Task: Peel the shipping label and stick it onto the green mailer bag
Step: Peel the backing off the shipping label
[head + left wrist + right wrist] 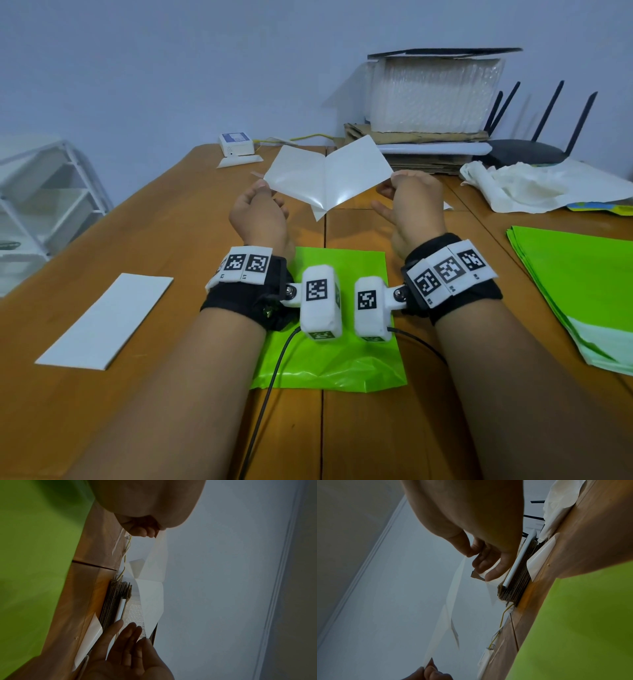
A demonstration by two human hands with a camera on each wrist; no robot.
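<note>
Both hands hold a white shipping label sheet (pixel 329 174) in the air over the far part of the table, split into two leaves that meet in a V. The left leaf (pixel 298 178) looks glossy; my left hand (pixel 265 185) pinches its outer corner. My right hand (pixel 394 176) pinches the outer corner of the right leaf (pixel 359 164). The green mailer bag (pixel 329 363) lies flat on the wood under my wrists. In the left wrist view the left fingers (pixel 145 532) grip the sheet (pixel 150 599). In the right wrist view thumb and forefinger (pixel 471 553) pinch its edge (pixel 455 585).
A stack of white labels (pixel 106 318) lies at the left. A pile of green mailers (pixel 582 284) sits at the right. Cardboard and bubble wrap (pixel 431 99), a router (pixel 527 150), crumpled white paper (pixel 534 188) and a small white box (pixel 236 144) line the back. A white rack (pixel 44 192) stands off the table's left.
</note>
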